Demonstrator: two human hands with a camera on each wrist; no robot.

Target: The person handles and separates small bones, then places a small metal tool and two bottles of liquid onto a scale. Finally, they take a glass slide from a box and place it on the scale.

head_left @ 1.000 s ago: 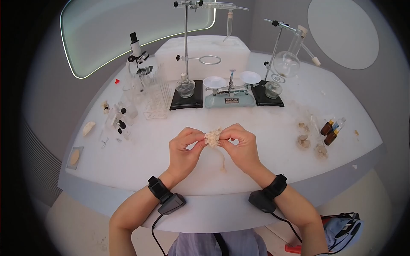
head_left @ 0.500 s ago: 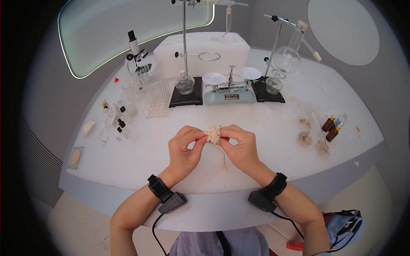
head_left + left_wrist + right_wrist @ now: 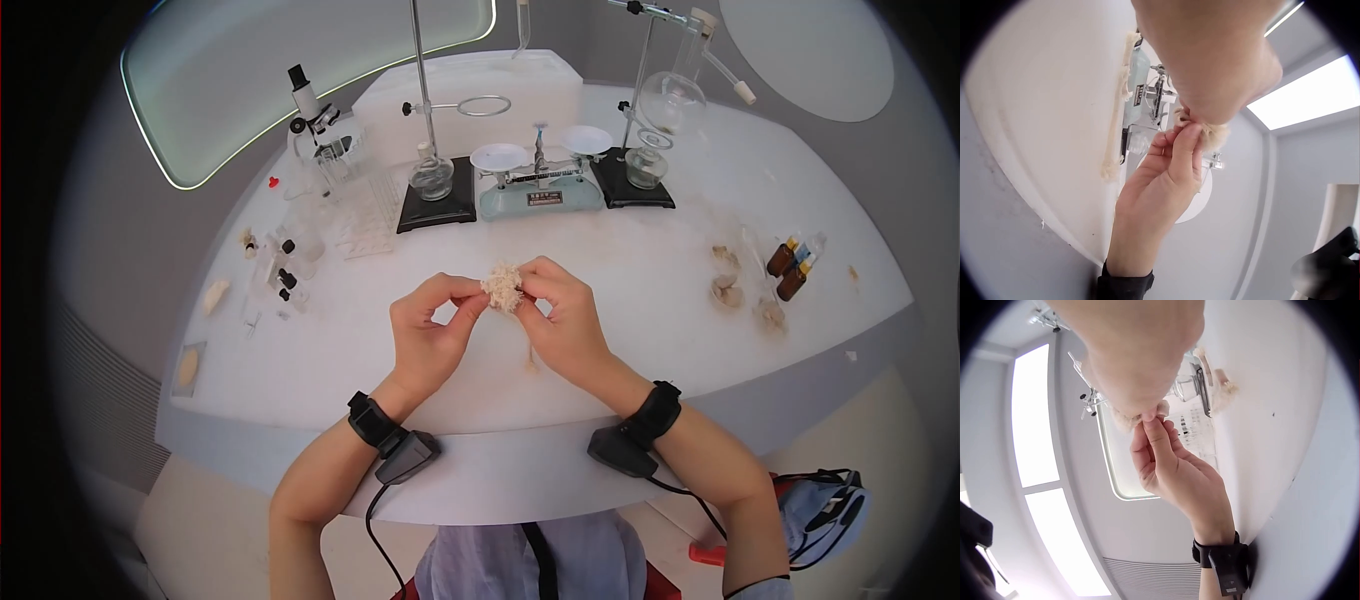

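Observation:
Both hands meet over the near middle of the table around a frayed cotton cord (image 3: 503,288), cream-coloured, its upper end teased into a fluffy tuft. My left hand (image 3: 432,325) pinches the tuft's left side between thumb and fingers. On the opposite side my right hand (image 3: 566,318) pinches it too, other fingers curled. From the tuft a thin tail drops toward the tabletop, partly behind the right hand; in the left wrist view that cord tail (image 3: 1115,119) shows a frayed end. Each palm hides part of the tuft in its own wrist view.
Behind the hands stand a balance (image 3: 540,195), a ring stand (image 3: 437,195) and a second stand (image 3: 635,180) with a glass flask. Dropper bottles (image 3: 288,278) and a microscope (image 3: 320,120) are at left. Brown bottles (image 3: 790,270) lie right, near cotton clumps (image 3: 727,291).
The head view has tilted, so hands and table things sit higher in it. Both hands keep their pinch; the tuft looks slightly turned and fluffier.

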